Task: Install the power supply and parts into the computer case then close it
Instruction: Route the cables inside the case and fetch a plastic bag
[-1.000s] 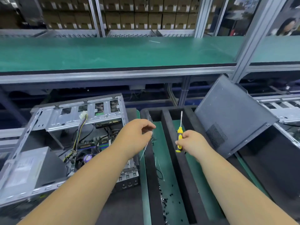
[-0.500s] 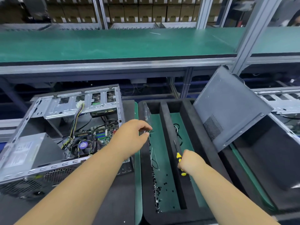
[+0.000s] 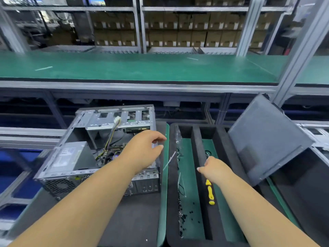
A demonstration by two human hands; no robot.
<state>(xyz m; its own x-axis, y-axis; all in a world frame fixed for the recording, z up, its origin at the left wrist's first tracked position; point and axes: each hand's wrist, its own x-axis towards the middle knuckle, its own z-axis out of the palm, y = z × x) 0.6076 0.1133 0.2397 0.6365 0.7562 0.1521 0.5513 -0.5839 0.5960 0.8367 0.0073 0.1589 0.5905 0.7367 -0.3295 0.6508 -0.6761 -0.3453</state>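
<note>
Bare galvanised-looking metal computer case, matt grey metal power supply, matt dark side panel, black foam tray, possibly rubbery green mat, glossy yellow plastic screwdriver handle

Assembly line, green workbench, stacked cartons

Screwdriver in tray, right of case.

No text, brand or number can be read. The power supply in the computer case carries a pale printed label, too blurred to make out. The stacked cardboard boxes on the far shelves bear small white labels, likewise too small and blurred to read.
</note>
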